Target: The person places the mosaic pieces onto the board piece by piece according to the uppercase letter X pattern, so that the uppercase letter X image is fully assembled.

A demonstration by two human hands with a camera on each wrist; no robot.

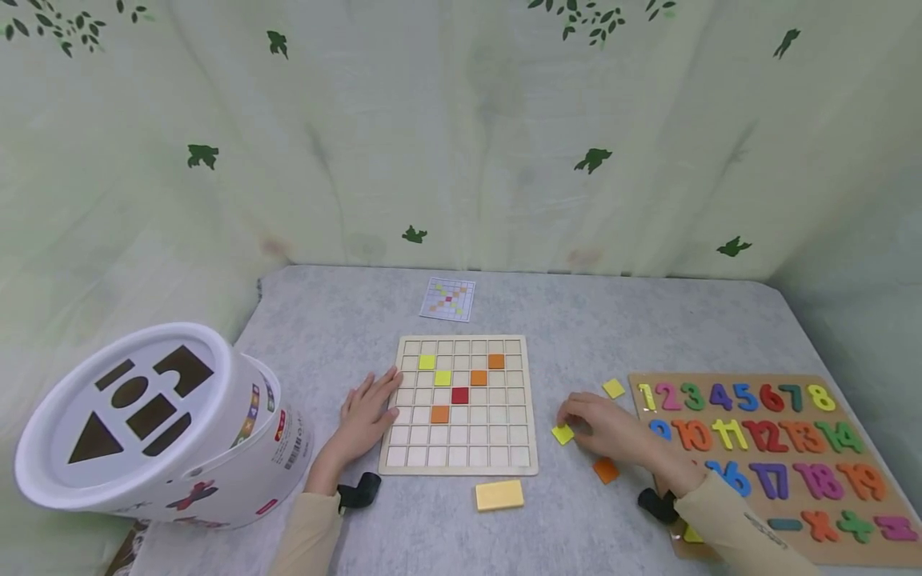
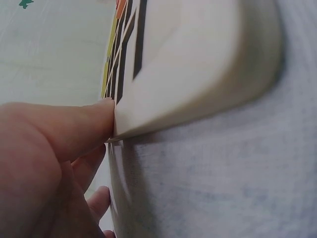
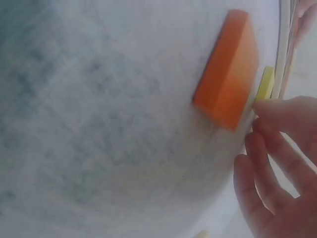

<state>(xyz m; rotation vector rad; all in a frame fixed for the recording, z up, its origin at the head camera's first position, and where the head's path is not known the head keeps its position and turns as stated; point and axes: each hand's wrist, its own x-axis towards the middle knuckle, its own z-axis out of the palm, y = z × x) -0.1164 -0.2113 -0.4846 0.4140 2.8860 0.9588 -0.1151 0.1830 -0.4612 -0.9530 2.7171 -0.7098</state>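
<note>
Right hand [image 1: 608, 430] on the worktop [image 1: 324, 336] right of the grid board [image 1: 461, 460], fingers [image 3: 277, 116] curled onto a small yellow tile [image 1: 563, 434], pinching its edge; the tile lies flat on the worktop just right of the board's near right corner. Orange tile [image 1: 606, 470] lies just near of that hand, touching nothing. Another yellow tile [image 1: 614, 389] lies loose farther back, between board and number puzzle [image 1: 857, 552]. Left hand [image 1: 366, 416] rests flat at the board's left edge, fingers straight, tips touching the frame, gripping nothing. Board holds two yellow, three orange, one red tile in its cells. Pale yellow block [image 1: 499, 495] lies just near of the board. Pattern card [image 1: 448, 299] far of the board. White shape-sorter bucket [image 1: 154, 424] tilted at far left.
</note>
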